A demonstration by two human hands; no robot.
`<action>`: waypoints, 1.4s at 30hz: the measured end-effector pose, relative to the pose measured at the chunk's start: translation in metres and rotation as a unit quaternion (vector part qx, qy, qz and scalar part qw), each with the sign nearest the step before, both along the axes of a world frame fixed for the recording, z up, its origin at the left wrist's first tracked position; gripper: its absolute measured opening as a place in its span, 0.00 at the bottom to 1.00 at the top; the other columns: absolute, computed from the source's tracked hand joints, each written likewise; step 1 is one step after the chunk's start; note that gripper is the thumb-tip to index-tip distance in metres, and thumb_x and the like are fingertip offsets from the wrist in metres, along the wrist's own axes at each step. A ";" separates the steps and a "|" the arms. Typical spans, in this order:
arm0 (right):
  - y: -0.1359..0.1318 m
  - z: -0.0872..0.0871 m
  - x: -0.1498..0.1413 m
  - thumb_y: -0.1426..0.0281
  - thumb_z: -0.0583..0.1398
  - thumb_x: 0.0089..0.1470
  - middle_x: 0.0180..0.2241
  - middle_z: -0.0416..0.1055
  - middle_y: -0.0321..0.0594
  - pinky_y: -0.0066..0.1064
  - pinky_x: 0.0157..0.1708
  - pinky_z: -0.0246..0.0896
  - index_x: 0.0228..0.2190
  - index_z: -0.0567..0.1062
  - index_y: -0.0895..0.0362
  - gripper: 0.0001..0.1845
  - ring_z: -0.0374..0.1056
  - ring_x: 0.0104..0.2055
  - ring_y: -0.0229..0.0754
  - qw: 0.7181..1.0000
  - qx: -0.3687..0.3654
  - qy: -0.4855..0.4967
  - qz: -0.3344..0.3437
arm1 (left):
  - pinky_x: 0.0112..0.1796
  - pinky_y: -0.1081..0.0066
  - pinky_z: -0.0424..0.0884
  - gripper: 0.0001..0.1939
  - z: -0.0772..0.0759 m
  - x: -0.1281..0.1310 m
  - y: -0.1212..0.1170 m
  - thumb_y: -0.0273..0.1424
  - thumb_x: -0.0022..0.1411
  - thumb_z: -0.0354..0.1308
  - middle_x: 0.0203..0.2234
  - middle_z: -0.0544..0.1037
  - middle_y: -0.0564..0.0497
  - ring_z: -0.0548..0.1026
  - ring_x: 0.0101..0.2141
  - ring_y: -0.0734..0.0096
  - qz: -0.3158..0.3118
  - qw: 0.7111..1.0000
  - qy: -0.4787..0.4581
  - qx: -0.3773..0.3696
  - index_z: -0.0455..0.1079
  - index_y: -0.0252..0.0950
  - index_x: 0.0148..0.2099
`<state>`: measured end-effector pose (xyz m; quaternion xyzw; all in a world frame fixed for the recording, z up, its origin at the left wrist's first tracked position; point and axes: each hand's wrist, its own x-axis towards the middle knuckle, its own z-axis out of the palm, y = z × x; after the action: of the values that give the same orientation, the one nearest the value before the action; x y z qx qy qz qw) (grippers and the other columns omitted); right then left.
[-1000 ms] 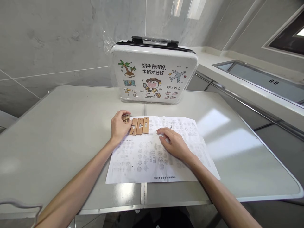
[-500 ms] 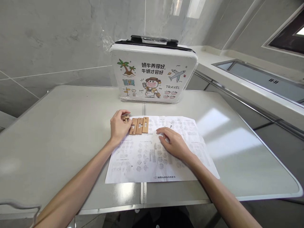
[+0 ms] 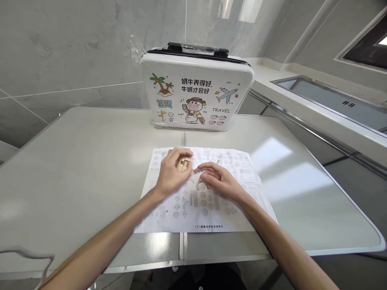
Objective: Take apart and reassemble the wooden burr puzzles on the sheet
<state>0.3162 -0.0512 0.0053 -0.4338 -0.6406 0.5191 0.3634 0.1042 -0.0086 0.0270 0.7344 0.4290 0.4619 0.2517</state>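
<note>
My left hand (image 3: 173, 173) curls its fingers and thumb around notched pale wooden puzzle pieces (image 3: 184, 164) above the sheet. Only the part between thumb and fingertips shows; how many pieces are there I cannot tell. Just to the right, my right hand (image 3: 219, 180) hovers over or rests on the paper, fingers loosely bent and apart, with nothing visible in them. Beneath both hands lies a creased white instruction sheet (image 3: 193, 219) printed with small diagrams. The row of flat wooden pieces is out of sight, perhaps behind my left hand.
A white cartoon-printed case (image 3: 198, 92) in clear plastic wrap stands upright at the back of the pale table (image 3: 99, 161). A seam runs down the table's middle. At right is a counter (image 3: 320, 104) with a glass-topped inset. A cable (image 3: 30, 253) shows at lower left.
My left hand has moved right, over where the row of flat wooden pieces lay, and the row no longer shows. My right hand has shifted slightly left, so the hands are closer together.
</note>
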 end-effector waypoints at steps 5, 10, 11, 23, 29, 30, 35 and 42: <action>-0.001 -0.002 0.003 0.46 0.60 0.65 0.57 0.73 0.51 0.46 0.47 0.78 0.72 0.55 0.47 0.42 0.78 0.47 0.48 0.983 -0.066 0.089 0.146 | 0.54 0.55 0.77 0.10 -0.003 0.013 -0.020 0.26 0.62 0.61 0.46 0.82 0.47 0.79 0.52 0.57 -0.086 0.996 -0.019 -0.025 0.74 0.43 0.45; -0.002 -0.005 0.001 0.48 0.63 0.64 0.54 0.74 0.50 0.50 0.56 0.73 0.70 0.59 0.49 0.41 0.74 0.56 0.53 0.962 -0.133 0.180 0.154 | 0.57 0.52 0.75 0.11 -0.012 0.019 -0.027 0.25 0.63 0.64 0.47 0.81 0.46 0.78 0.56 0.56 -0.114 0.991 -0.066 -0.021 0.73 0.43 0.47; -0.002 -0.006 0.000 0.49 0.64 0.64 0.54 0.74 0.50 0.51 0.57 0.72 0.68 0.62 0.50 0.39 0.74 0.57 0.53 0.959 -0.143 0.197 0.148 | 0.58 0.52 0.74 0.11 -0.013 0.020 -0.029 0.25 0.64 0.64 0.48 0.81 0.46 0.77 0.57 0.56 -0.124 0.990 -0.071 -0.012 0.73 0.43 0.47; -0.002 -0.005 -0.002 0.61 0.66 0.65 0.46 0.79 0.44 0.41 0.53 0.73 0.54 0.76 0.52 0.18 0.77 0.47 0.46 0.935 -0.186 0.301 0.025 | 0.65 0.44 0.67 0.20 -0.017 0.021 -0.031 0.27 0.67 0.62 0.62 0.71 0.39 0.66 0.67 0.49 -0.158 0.985 -0.045 0.059 0.67 0.40 0.60; 0.002 -0.002 0.000 0.61 0.66 0.65 0.47 0.79 0.44 0.38 0.52 0.74 0.52 0.78 0.53 0.17 0.76 0.49 0.47 0.928 -0.180 0.325 -0.030 | 0.67 0.46 0.64 0.28 -0.017 0.020 -0.029 0.34 0.72 0.61 0.67 0.69 0.41 0.65 0.69 0.51 -0.157 0.987 -0.012 0.024 0.61 0.42 0.70; 0.002 -0.002 0.000 0.61 0.66 0.65 0.47 0.80 0.44 0.37 0.51 0.74 0.52 0.78 0.53 0.16 0.76 0.49 0.46 0.929 -0.177 0.325 -0.031 | 0.68 0.47 0.64 0.27 -0.017 0.020 -0.029 0.34 0.73 0.59 0.68 0.68 0.41 0.65 0.69 0.52 -0.154 0.988 -0.006 0.026 0.61 0.42 0.71; 0.003 -0.004 -0.001 0.59 0.66 0.66 0.40 0.80 0.44 0.37 0.44 0.75 0.48 0.79 0.55 0.15 0.77 0.40 0.44 0.935 -0.165 0.315 -0.004 | 0.67 0.50 0.65 0.21 -0.018 0.018 -0.029 0.32 0.78 0.49 0.66 0.71 0.44 0.68 0.67 0.57 -0.125 0.992 0.000 0.023 0.64 0.40 0.69; 0.003 -0.004 0.000 0.58 0.65 0.66 0.32 0.81 0.45 0.38 0.38 0.75 0.50 0.77 0.59 0.20 0.78 0.35 0.46 0.938 -0.189 0.291 0.017 | 0.55 0.57 0.75 0.15 -0.017 0.016 -0.028 0.37 0.76 0.55 0.54 0.81 0.46 0.79 0.53 0.59 -0.056 0.997 -0.013 -0.052 0.72 0.40 0.60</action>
<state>0.3161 -0.0485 0.0013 -0.3133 -0.4041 0.7401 0.4368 0.1198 -0.0362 0.0100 0.7369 0.4075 0.4339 0.3204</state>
